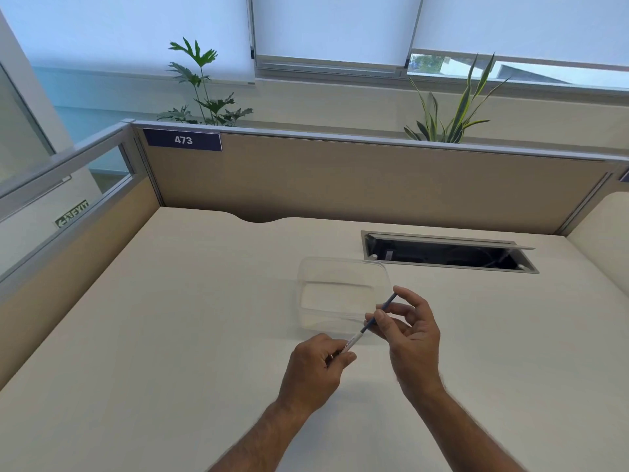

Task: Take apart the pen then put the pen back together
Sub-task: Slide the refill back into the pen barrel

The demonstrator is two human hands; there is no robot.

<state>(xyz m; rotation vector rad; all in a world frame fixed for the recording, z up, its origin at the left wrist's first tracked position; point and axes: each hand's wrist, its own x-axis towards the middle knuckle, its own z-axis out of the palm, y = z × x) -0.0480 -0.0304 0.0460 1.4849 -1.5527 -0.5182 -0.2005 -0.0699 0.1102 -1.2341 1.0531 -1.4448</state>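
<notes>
Two bare hands work above a cream desk (pixel 170 335). Left hand (pixel 315 366) clenched around the white barrel (pixel 352 342) of the pen, printed end poking out of the fist. Right hand (pixel 408 332) pinches the thin dark-blue refill (pixel 379 313) between thumb and fingers, its near end meeting the barrel mouth. Pen held in the air, slanting up to the right, just over the near edge of a clear plastic container (pixel 340 267). Open cable hatch (pixel 449 253) behind.
</notes>
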